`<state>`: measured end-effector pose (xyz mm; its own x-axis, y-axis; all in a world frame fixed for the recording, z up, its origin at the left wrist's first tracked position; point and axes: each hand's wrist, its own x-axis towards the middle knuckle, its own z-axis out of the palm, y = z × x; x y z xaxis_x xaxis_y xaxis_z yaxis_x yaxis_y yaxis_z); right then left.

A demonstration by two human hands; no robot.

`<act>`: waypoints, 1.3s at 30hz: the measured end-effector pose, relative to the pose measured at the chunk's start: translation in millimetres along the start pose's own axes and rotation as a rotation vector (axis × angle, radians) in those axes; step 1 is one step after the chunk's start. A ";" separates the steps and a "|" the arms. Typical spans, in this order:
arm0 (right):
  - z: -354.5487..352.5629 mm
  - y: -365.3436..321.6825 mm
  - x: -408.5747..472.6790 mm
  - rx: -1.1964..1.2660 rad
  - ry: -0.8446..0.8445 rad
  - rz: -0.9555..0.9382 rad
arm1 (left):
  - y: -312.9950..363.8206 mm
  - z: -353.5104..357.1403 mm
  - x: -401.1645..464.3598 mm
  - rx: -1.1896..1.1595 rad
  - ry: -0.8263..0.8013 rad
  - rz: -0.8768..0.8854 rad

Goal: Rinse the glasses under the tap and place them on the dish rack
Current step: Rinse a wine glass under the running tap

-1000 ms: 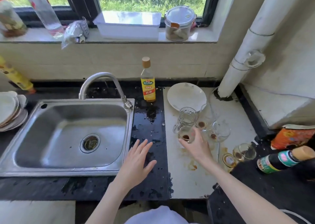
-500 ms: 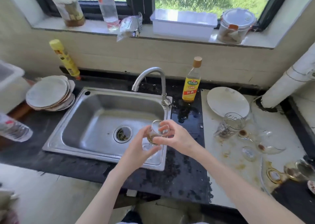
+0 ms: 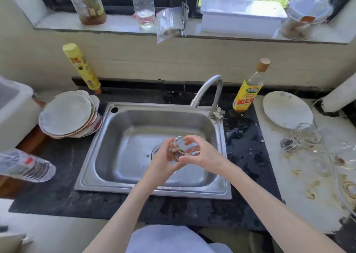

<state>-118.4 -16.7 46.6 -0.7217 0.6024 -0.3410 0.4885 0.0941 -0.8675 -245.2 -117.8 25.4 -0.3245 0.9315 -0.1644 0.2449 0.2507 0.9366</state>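
dark stone tabletop (image 3: 57,195) runs under a window sill crowded with jars and boxes. at the far left a stack of plates (image 3: 69,116) sits just beside the sink (image 3: 107,156) rim. over the basin, near the drain, the left hand (image 3: 163,161) and right hand (image 3: 202,154) both curl round one stained glass (image 3: 183,147), tilted. the tap (image 3: 208,91) arches from the sink's back right corner, with open basin below its spout. right of it stands a yellow bottle (image 3: 248,91); further right, more glasses (image 3: 302,137) cluster near a white plate (image 3: 287,108).
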 end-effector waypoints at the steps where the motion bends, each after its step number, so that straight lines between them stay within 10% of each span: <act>1: -1.7 2.5 3.1 0.006 -0.026 0.019 | -3.8 -0.7 4.6 -0.008 -0.010 -0.011; 7: -33.0 22.1 23.4 0.021 0.003 0.113 | -18.7 -4.3 27.1 -0.048 -0.034 -0.084; 13: -81.5 53.1 72.4 -0.202 0.655 0.135 | -18.1 -7.0 65.8 -0.013 -0.011 -0.121; 18: -104.2 63.1 116.2 -0.364 0.463 0.230 | -26.3 -3.1 88.6 -0.029 -0.021 -0.181; 27: -72.0 94.4 118.5 -0.472 0.631 0.038 | -40.9 -1.6 98.8 -0.031 -0.036 -0.286; 39: -47.8 130.8 124.7 -1.066 0.225 0.125 | -41.4 5.5 104.6 0.077 -0.056 -0.371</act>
<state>-121.1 108.7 -92.1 -0.5846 0.7761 -0.2364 0.8035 0.5943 -0.0358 -284.3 -29.3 -32.3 -0.3542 0.7862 -0.5064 0.1889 0.5905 0.7846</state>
